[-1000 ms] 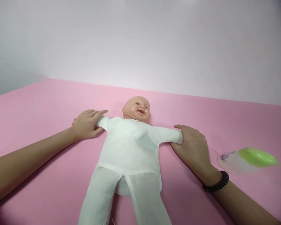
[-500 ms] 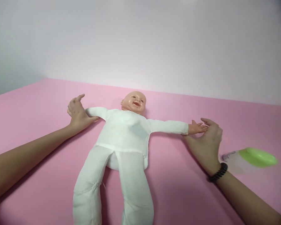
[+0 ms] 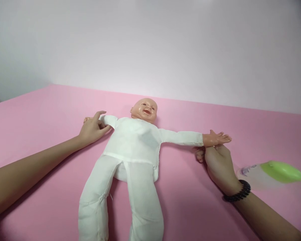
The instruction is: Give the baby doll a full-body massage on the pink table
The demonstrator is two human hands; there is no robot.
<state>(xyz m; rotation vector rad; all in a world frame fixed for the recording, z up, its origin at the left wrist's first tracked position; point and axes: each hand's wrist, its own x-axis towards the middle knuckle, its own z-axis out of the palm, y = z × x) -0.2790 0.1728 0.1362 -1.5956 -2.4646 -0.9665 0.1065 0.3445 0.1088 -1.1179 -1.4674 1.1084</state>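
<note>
A baby doll [image 3: 137, 140] with a white cloth body lies on its back, face up, arms spread to both sides. My left hand [image 3: 92, 129] is at the doll's arm on the left, index finger and thumb apart around the white sleeve; its other fingers are partly hidden. My right hand [image 3: 219, 164], with a black coiled band on the wrist, is bent under the doll's arm on the right, just below the doll's hand [image 3: 215, 138]. Its fingers are curled beneath and partly hidden, so any hold there is unclear.
The doll lies on a pink surface [image 3: 52, 113] with a pale wall [image 3: 150, 47] behind it. To the right of my right wrist lies a clear bottle with a green cap [image 3: 282, 171], slightly blurred.
My left hand has moved right along the doll's arm, uncovering the doll's fingers. My right hand has dropped and curled under the other arm, whose hand now shows fully.
</note>
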